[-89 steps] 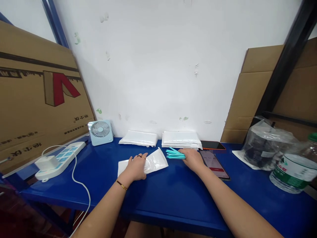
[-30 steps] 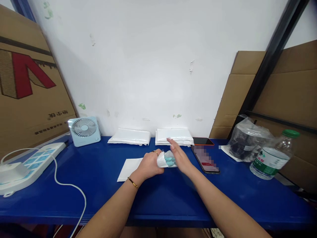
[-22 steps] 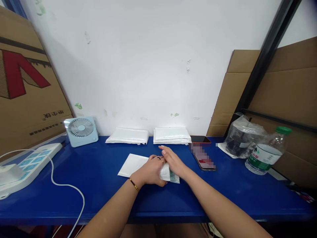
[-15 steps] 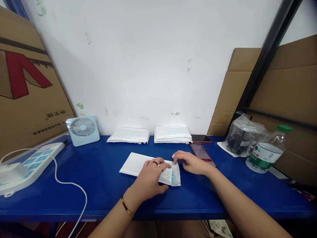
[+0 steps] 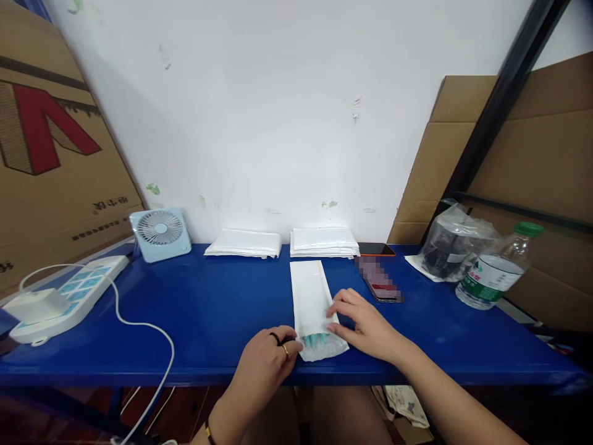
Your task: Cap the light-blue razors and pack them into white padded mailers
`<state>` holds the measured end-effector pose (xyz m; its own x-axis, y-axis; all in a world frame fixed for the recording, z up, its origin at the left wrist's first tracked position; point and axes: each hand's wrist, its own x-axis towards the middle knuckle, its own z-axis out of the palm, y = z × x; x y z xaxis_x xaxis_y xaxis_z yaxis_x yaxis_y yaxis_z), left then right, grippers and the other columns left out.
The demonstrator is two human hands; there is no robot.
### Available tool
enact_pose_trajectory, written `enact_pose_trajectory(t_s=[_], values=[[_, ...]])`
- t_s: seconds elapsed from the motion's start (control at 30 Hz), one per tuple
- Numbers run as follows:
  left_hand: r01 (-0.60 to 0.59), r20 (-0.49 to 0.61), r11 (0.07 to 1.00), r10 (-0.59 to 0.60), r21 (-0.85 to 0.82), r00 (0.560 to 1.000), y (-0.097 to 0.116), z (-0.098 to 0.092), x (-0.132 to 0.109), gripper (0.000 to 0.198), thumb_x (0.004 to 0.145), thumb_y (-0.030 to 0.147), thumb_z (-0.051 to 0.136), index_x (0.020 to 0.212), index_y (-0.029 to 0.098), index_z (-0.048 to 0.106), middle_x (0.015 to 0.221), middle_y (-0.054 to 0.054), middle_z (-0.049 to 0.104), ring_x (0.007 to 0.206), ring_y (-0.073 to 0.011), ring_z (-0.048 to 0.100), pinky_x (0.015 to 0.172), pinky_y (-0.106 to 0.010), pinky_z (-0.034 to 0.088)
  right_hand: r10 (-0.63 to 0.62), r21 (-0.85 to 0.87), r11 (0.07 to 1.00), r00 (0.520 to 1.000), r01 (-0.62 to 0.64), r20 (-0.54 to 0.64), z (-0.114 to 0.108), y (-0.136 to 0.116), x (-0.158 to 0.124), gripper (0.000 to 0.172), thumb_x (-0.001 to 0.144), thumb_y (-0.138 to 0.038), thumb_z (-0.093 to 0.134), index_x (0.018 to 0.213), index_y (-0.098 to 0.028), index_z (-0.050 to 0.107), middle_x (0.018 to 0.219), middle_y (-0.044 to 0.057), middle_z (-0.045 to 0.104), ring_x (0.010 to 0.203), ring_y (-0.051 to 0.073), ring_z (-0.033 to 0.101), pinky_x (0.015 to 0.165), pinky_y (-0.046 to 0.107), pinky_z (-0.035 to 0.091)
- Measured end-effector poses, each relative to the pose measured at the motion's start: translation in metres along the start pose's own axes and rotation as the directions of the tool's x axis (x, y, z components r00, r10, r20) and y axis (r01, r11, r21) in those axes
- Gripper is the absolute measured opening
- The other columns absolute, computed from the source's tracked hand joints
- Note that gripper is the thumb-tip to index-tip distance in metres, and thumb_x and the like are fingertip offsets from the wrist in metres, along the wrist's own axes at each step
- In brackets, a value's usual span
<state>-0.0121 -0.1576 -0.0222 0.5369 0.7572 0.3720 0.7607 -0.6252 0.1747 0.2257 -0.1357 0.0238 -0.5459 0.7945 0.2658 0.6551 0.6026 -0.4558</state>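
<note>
Here's the white pouch (image 5: 310,287) on the bench (image 5: 208,296), long axis near 12-to-6, teal strips (image 5: 315,340) at its 6 o'clock mouth, left hand (image 5: 267,358) at its 7 o'clock corner, grip unclear, right hand (image 5: 369,326) apart from it, loosely spread at 4 o'clock.

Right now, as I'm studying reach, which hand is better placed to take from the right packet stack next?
Probably the right hand: it's nearer the right packet stack, with the left hand farther back and leftward.
</note>
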Motion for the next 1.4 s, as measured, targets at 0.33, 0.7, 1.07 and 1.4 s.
enact_pose_trajectory(t_s=[0.33, 0.7, 1.07, 1.4], values=[[-0.002, 0.015, 0.998, 0.003, -0.065, 1.0, 0.003, 0.001, -0.008, 0.024, 0.089, 0.023, 0.036, 0.091, 0.026, 0.06, 0.092, 0.0, 0.061, 0.074, -0.0097, 0.057, 0.066, -0.02, 0.04, -0.034, -0.213, 0.976, 0.999, 0.04, 0.031, 0.043, -0.003, 0.033, 0.047, 0.076, -0.031, 0.06, 0.121, -0.025, 0.047, 0.124, 0.007, 0.048, 0.117, 0.024, 0.038, 0.095, 0.039, 0.03], [0.05, 0.031, 0.994, -0.047, -0.098, 0.998, 0.002, 0.001, -0.009, 0.021, 0.088, 0.025, 0.038, 0.091, 0.028, 0.059, 0.095, 0.002, 0.061, 0.073, -0.0089, 0.058, 0.064, -0.019, 0.041, -0.027, -0.003, 1.0, 0.999, 0.027, 0.019, 0.034, 0.019, 0.022, 0.049, 0.07, -0.015, 0.058, 0.118, -0.024, 0.053, 0.127, 0.007, 0.048, 0.117, 0.022, 0.043, 0.098, 0.036, 0.036], [0.24, -0.014, 0.905, -0.262, -0.352, 0.965, 0.009, -0.004, -0.001, 0.019, 0.087, 0.028, 0.037, 0.086, 0.023, 0.055, 0.081, 0.0, 0.063, 0.076, -0.0132, 0.057, 0.069, -0.024, 0.043, 0.018, 0.236, 0.972, 1.0, -0.014, -0.014, 0.015, 0.011, -0.009, 0.02, 0.07, -0.038, 0.065, 0.077, -0.02, 0.061, 0.107, 0.006, 0.055, 0.098, 0.021, 0.054, 0.082, 0.03, 0.044], [0.518, 0.083, 0.727, -0.544, -0.45, 0.835, -0.003, 0.003, 0.023, 0.014, 0.076, 0.03, 0.047, 0.071, 0.02, 0.056, 0.061, 0.004, 0.061, 0.055, -0.0101, 0.055, 0.053, -0.02, 0.034, -0.133, -0.206, 0.977, 0.91, 0.054, -0.393, 0.043, 0.002, -0.027, 0.021, 0.082, -0.028, 0.052, 0.101, -0.027, 0.058, 0.104, 0.008, 0.058, 0.103, 0.026, 0.05, 0.085, 0.043, 0.04]])
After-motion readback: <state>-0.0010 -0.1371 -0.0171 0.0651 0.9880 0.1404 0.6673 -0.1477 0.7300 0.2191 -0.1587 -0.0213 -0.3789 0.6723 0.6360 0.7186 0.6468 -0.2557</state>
